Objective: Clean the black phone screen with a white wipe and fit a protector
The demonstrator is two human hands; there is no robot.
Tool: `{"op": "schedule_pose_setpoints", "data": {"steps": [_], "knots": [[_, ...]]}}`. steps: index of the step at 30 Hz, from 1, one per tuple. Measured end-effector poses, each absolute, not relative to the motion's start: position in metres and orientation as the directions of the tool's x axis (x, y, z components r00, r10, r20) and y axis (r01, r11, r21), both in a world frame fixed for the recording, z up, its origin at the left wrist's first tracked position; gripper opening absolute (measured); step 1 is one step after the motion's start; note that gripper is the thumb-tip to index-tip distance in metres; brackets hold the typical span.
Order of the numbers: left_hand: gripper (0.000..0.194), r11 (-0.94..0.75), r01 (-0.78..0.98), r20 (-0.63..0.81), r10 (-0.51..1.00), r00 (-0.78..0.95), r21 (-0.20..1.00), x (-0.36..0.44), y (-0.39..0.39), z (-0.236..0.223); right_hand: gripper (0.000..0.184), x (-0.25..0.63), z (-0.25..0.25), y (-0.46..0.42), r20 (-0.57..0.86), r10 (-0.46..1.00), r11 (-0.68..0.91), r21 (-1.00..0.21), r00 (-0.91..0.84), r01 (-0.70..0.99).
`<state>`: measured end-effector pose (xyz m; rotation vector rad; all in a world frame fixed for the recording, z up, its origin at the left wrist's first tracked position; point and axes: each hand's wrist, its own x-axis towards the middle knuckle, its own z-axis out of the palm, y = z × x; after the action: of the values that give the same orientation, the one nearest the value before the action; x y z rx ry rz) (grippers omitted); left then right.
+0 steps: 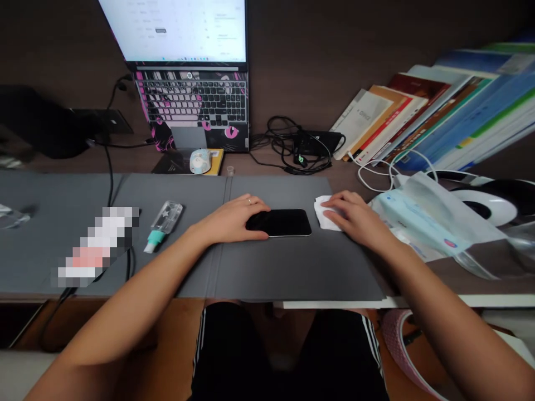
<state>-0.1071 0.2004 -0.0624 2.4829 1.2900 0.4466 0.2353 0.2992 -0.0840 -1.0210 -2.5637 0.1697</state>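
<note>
Altogether, two hands were at work on one grey mat [271, 273] spread across the middle of the frame. One black phone [286, 223] lay flat at the centre, its screen dark. The left hand [238, 220], wearing one ring [249, 201], held the phone's left end, the thumb along the near edge and the fingers at the far edge. Right of centre, the right hand [357, 217] was half closed, thumb and fingers on one white tissue [321, 213] just beside the phone; whether it gripped the tissue or only pressed on it, I could not tell.

One small clear bottle [167, 217] with a turquoise collar lay left of centre, near one pixelated object [98, 245]. At the upper left stood one open laptop [192, 100], with one pale mouse [200, 161] below it. One black adapter [320, 143] sat among cables at upper centre. Several books [418, 117], too blurred to count, leaned at the upper right, above one light-blue pack [418, 220].
</note>
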Motion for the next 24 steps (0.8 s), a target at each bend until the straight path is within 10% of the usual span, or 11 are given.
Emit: {"op": "schedule_pose_setpoints", "data": {"steps": [24], "knots": [[0.027,-0.465,0.731,0.113,0.872,0.477,0.5,-0.134,0.22,-0.073,0.032,0.158,-0.057,0.284,0.121,0.373,0.888,-0.335,-0.92,0.316]]}}
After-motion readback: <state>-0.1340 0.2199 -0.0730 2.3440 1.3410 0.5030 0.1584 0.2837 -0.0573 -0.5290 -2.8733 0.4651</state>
